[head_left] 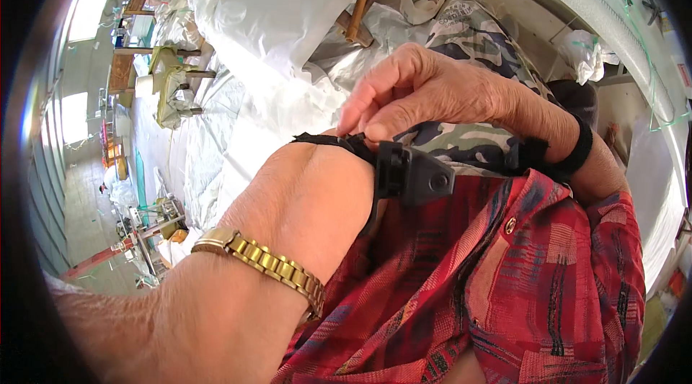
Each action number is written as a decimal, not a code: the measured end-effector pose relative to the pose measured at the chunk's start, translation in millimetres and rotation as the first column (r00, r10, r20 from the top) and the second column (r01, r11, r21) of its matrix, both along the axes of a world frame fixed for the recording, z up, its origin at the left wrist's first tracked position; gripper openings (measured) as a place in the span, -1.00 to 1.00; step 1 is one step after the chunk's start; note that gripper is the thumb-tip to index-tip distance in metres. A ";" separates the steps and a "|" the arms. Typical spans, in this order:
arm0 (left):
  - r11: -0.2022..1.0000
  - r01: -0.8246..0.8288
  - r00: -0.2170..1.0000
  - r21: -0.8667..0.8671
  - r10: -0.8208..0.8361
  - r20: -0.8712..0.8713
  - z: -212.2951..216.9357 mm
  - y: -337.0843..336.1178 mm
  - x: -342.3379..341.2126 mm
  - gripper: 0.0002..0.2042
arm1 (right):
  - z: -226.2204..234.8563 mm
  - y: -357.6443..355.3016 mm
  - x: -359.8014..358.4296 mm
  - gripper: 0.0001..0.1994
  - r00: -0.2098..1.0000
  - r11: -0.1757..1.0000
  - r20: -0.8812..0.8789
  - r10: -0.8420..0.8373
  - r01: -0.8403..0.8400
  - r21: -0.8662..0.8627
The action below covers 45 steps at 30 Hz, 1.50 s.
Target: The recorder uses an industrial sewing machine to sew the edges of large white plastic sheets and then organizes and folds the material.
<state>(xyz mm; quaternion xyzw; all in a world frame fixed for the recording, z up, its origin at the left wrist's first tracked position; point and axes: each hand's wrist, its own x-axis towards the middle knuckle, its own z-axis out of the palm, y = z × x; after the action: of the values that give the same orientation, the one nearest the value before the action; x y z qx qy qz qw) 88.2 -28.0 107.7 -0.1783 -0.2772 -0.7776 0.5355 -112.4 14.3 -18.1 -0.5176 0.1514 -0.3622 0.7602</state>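
Across the picture from the lower left comes my left arm, bent and close to the camera, a gold watch (pixel 277 269) around its wrist. Only the back of my left hand (pixel 108 326) shows at the lower left; its fingers are out of view. A black strap (pixel 317 140) runs around the left forearm, with a black plastic piece (pixel 425 179) mounted on it. Reaching over from the right, my right hand (pixel 425 92) has its thumb and fingers pinched on the strap beside that piece. Another black band (pixel 577 150) circles my right forearm.
White plastic sheeting (pixel 281 2) covers much of the space ahead. Camouflage fabric (pixel 476 31) lies beyond my right hand. A wooden rack (pixel 130 52) and a metal frame (pixel 144 240) stand at left. At right hangs a white plastic bag (pixel 582 52).
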 end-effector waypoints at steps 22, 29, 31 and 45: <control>0.992 0.019 0.997 -0.125 -0.028 -0.072 15.8 14.0 -6.2 -0.79 | 2.3 9.4 1.6 -0.87 0.890 0.696 -0.027 -0.454 0.336 -0.635; 0.957 0.126 0.946 -0.261 -0.196 -0.259 23.3 -19.8 -5.5 -0.80 | 6.8 0.8 -28.1 -0.78 0.795 0.651 -0.192 -0.575 0.302 -0.696; 0.941 -0.221 0.974 -0.256 0.225 -0.012 -6.4 -54.2 -13.4 -0.84 | 9.7 -4.9 -58.0 -0.73 0.696 0.648 -0.260 -0.670 0.377 -0.662; 0.480 0.485 -0.748 -0.731 0.661 -0.061 -331.5 -233.2 51.9 -0.73 | -2.9 -10.3 -199.2 -0.58 -0.264 0.403 -0.365 -0.893 -0.104 -0.909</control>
<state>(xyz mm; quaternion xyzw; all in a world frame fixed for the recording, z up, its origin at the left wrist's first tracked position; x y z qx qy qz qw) 140.1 -261.2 -223.8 0.5687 -0.8181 0.0568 0.0634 -311.6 4.0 -20.9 -0.7139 0.6711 -0.1866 -0.0711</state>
